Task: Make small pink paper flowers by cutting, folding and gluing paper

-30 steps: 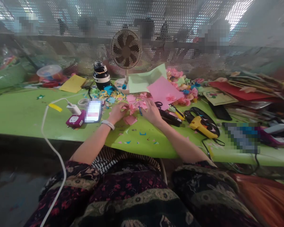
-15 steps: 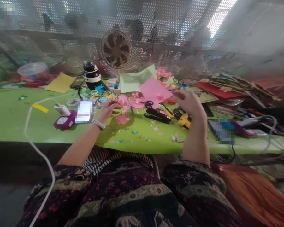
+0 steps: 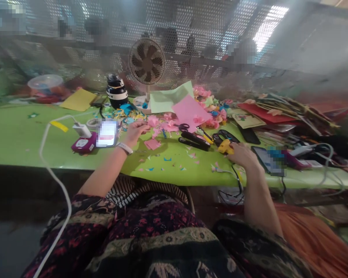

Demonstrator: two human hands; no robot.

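Note:
My left hand point(image 3: 137, 131) is closed in a pinch beside the pink paper flowers point(image 3: 169, 124). What its fingers hold, if anything, is too small to make out. On the right, my right hand point(image 3: 243, 155) has its fingers around the yellow glue gun point(image 3: 225, 146), whose dark cord hangs over the table edge. A black stapler point(image 3: 193, 141) lies between my hands, with dark-handled scissors point(image 3: 183, 127) behind it. Small pink paper squares point(image 3: 152, 144) rest just in front of my left hand. Behind the scissors is a large pink sheet point(image 3: 188, 110).
A phone point(image 3: 107, 133) and a purple socket block point(image 3: 83, 143) are at left. Behind stand a black bottle point(image 3: 116, 92) and a fan point(image 3: 147, 61). Paper scraps litter the green table point(image 3: 162, 175). At right lie another phone point(image 3: 268, 160), cables and a paper stack point(image 3: 295, 110).
My right hand has come down and right from beside the pink sheet onto the yellow glue gun. My left fingers, spread apart before, are now pinched together in nearly the same place.

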